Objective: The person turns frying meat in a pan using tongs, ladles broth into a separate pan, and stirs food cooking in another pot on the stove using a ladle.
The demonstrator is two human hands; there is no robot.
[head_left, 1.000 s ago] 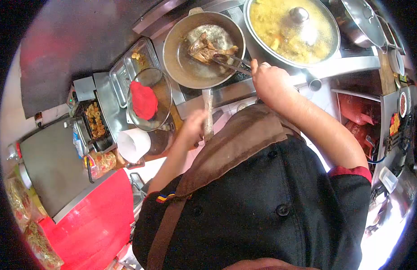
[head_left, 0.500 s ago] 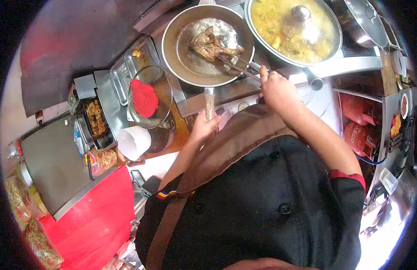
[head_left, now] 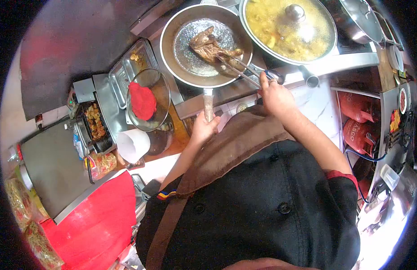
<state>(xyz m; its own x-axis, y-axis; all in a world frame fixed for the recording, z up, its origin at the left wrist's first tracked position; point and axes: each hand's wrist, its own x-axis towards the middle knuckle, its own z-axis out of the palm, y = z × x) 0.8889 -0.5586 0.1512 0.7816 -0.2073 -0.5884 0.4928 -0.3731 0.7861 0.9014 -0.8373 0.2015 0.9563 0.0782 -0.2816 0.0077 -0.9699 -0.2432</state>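
My left hand (head_left: 204, 128) is wrapped round the light handle of the frying pan (head_left: 171, 58), which sits on the stove. A browned piece of meat (head_left: 207, 45), with a bone end at its right, lies in shiny liquid in the pan. My right hand (head_left: 277, 96) grips a pair of metal tongs (head_left: 244, 72). The tips of the tongs touch the lower right part of the meat; whether they clamp it I cannot tell. Right of the frying pan is a wide pan of yellow food under a glass lid (head_left: 280, 29).
At left, a glass lid (head_left: 162, 105) with a red cloth (head_left: 142, 101) lies near a metal tray (head_left: 120, 81). A white container (head_left: 133, 146) stands below them. A fryer basket (head_left: 96, 121) holds browned cubes. Red gas cylinders (head_left: 359, 135) stand under the right counter.
The camera view has shifted slightly. My right hand has moved a little down and right with the tongs. The meat stays in nearly the same place, and my left hand keeps the handle.
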